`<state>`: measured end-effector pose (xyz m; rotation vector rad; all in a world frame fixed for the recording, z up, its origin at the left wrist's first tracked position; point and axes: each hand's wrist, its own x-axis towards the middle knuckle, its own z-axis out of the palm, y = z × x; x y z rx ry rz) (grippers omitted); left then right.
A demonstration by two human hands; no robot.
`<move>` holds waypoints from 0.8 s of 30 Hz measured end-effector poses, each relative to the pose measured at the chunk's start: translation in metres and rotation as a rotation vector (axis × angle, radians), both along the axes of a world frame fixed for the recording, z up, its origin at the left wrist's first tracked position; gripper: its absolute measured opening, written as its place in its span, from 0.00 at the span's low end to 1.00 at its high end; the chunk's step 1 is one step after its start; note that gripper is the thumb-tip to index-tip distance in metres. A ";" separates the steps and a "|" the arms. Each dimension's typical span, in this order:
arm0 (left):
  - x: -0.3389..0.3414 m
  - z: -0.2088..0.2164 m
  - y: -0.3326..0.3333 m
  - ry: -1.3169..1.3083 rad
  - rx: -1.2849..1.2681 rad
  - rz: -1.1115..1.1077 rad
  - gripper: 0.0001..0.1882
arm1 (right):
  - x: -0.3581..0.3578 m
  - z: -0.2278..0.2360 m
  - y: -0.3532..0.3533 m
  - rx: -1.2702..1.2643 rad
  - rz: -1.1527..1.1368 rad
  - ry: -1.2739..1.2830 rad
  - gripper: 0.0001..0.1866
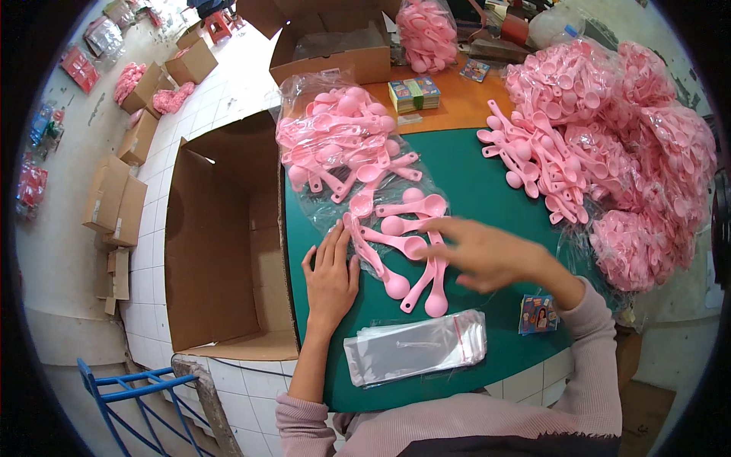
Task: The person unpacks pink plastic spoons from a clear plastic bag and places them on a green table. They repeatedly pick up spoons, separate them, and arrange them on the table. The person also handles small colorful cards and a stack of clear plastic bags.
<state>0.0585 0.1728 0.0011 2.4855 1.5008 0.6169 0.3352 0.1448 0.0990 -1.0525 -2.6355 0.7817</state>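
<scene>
Loose pink plastic measuring spoons [396, 284] lie on the green table mat [464, 167], partly on a clear plastic bag [308, 199] that spills more of them. My left hand [331, 283] rests flat at the left of these spoons, fingers stretched out, its fingertips by the nearest spoon handle. Over the right side of the same spoons is my right hand [483, 255], slightly blurred, with fingers apart and nothing visible in them. Its fingertips overlap the spoons; whether they touch cannot be told. Clear flat plastic sleeves [415, 350] are stacked nearer me.
Bagged pink spoons [647, 152] are heaped at the right, with a loose pile [537, 156] beside them. Small printed cards [537, 314] lie near my right forearm. A banded card stack [415, 94] sits farther back. A large open carton [221, 244] stands left of the table.
</scene>
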 end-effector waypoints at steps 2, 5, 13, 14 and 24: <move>0.004 -0.001 0.003 -0.013 -0.002 -0.017 0.25 | -0.019 -0.025 -0.006 0.172 0.016 -0.093 0.32; 0.006 0.000 0.004 -0.029 -0.005 -0.028 0.25 | -0.025 -0.051 0.001 0.300 0.000 -0.110 0.18; 0.004 -0.004 0.004 -0.020 0.014 -0.025 0.25 | -0.014 -0.065 -0.007 0.173 -0.113 -0.109 0.14; 0.004 -0.004 0.004 -0.020 0.012 -0.025 0.25 | -0.015 -0.060 -0.007 0.151 -0.142 -0.086 0.14; 0.005 -0.002 0.004 -0.041 0.011 -0.041 0.24 | -0.030 -0.076 0.022 0.577 -0.311 -0.257 0.17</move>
